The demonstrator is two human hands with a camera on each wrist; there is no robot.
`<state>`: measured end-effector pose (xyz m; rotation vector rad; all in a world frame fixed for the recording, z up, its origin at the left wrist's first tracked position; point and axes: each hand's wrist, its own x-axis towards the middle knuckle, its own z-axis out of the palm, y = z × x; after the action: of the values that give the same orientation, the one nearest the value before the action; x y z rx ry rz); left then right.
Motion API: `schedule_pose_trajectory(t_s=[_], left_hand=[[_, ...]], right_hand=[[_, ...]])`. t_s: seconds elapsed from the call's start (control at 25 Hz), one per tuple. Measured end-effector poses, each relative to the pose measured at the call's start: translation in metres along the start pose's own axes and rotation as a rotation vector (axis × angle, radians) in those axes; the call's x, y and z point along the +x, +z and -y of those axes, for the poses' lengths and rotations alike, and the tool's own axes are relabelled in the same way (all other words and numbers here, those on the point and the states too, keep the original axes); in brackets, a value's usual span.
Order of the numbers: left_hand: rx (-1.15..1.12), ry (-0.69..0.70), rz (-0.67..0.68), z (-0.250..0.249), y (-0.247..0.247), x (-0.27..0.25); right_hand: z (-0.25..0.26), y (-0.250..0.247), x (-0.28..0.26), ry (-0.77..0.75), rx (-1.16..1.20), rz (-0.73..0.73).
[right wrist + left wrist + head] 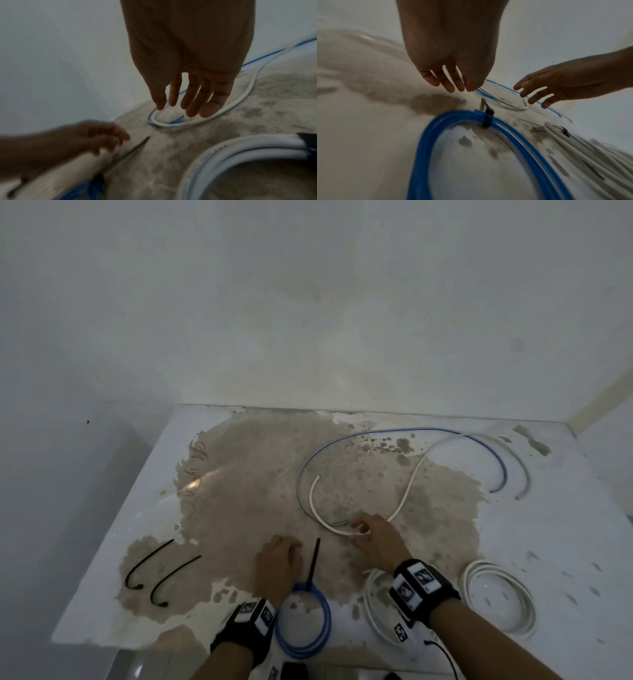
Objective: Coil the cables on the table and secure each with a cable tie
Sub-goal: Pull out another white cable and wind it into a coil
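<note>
Two loose cables lie uncoiled across the far right part of the worn white counter (565, 525) with its brown bare patch: a long thin white cable (407, 494) and a thin blue cable (376, 433), their near bends overlapping just ahead of the right hand (373, 537). That hand reaches forward with fingers straight and slightly spread, fingertips (209, 112) over or on the near bend of the white cable; whether they touch it cannot be told. The left hand (279, 559) hovers beside it to the left, fingers loosely bent and holding nothing. Just behind the left hand sits a coiled blue cable (303, 625) bound by a black cable tie (313, 565), its tail standing out toward the loose cables. Near the right wrist are two coiled white cables (373, 607), one under the wrist and one (500, 601) further right. Two spare black cable ties (147, 565) lie curved at the counter's left, well apart from the hands.
</note>
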<state>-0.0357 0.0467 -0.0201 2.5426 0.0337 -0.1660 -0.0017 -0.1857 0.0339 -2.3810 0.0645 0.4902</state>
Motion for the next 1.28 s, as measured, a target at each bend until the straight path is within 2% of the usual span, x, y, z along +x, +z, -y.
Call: schedule_pose_trajectory(t_s=[0.2, 0.28, 0.36, 0.44, 0.56, 0.68, 0.76, 0.84, 0.88, 0.96, 1.04, 1.12, 1.2, 1.28], left_hand=[[0.225, 0.362, 0.066, -0.006, -0.007, 0.076], [0.334, 0.533, 0.106, -0.011, -0.006, 0.092], [0.395, 0.621, 0.117, -0.015, -0.007, 0.105], [0.363, 0.662, 0.065, -0.017, -0.014, 0.115], [0.268, 0.674, -0.119, -0.028, -0.037, 0.128], [0.187, 0.595, -0.274, -0.039, -0.072, 0.139], [0.05, 0.476, -0.262, -0.046, -0.093, 0.142], [-0.205, 0.33, -0.091, -0.063, -0.105, 0.14], [-0.388, 0.23, 0.057, -0.078, -0.108, 0.137], [-0.811, 0.002, 0.359, -0.113, -0.111, 0.127], [-1.179, -0.099, 0.507, -0.153, -0.115, 0.118], [-1.472, -0.065, 0.5, -0.193, -0.125, 0.115], [-1.673, 0.009, 0.361, -0.223, -0.144, 0.125], [-1.763, 0.072, 0.203, -0.241, -0.168, 0.139]], right_hand=[[-0.013, 0.036, 0.025, 0.028, -0.304, 0.025], [-0.019, 0.042, 0.028, 0.026, -0.331, -0.013], [-0.023, 0.045, 0.032, 0.016, -0.318, -0.044], [-0.025, 0.042, 0.034, 0.012, -0.319, -0.081], [-0.028, 0.021, 0.035, 0.021, -0.366, -0.176], [-0.03, -0.02, 0.037, 0.006, -0.297, -0.413], [-0.031, -0.057, 0.042, 0.015, -0.235, -0.59], [-0.029, -0.094, 0.05, -0.008, -0.196, -0.717], [-0.025, -0.112, 0.053, -0.046, -0.174, -0.747], [-0.015, -0.14, 0.056, -0.155, -0.087, -0.717], [-0.003, -0.159, 0.051, -0.196, 0.045, -0.586], [0.006, -0.172, 0.04, -0.19, 0.059, -0.463], [0.009, -0.18, 0.025, -0.177, -0.007, -0.332], [0.002, -0.19, 0.008, -0.166, -0.044, -0.221]])
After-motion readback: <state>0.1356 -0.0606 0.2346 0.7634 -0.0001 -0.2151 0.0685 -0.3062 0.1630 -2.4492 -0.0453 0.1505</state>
